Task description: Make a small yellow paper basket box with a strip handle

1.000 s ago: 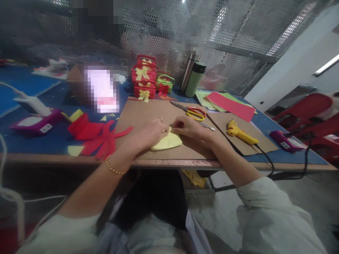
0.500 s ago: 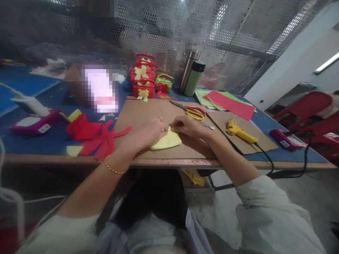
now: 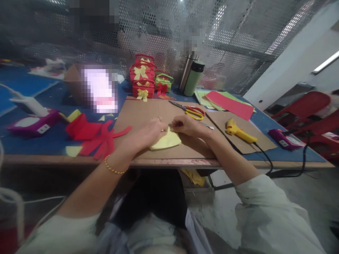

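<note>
A piece of yellow paper (image 3: 166,141) lies on the brown cardboard (image 3: 143,109) near the table's front edge. My left hand (image 3: 153,130) has its fingers closed on the paper's upper left part. At the paper's upper right, my right hand (image 3: 186,125) pinches with thumb and fingers at its edge; the fingertips partly hide that edge. Just beyond my right hand rest scissors (image 3: 194,112) with red and yellow handles. Left of my left hand are cut red paper strips (image 3: 102,139).
A yellow glue gun (image 3: 239,132) with a black cord lies at right, near a purple box (image 3: 283,139). Red paper boxes (image 3: 143,88) with yellow bows stand at the back, beside a green flask (image 3: 194,79). Coloured sheets (image 3: 230,104) lie back right; another purple box (image 3: 34,121) is left.
Both hands stay almost still on the yellow paper. The whole view shifts very slightly; nothing is taken up or let go.
</note>
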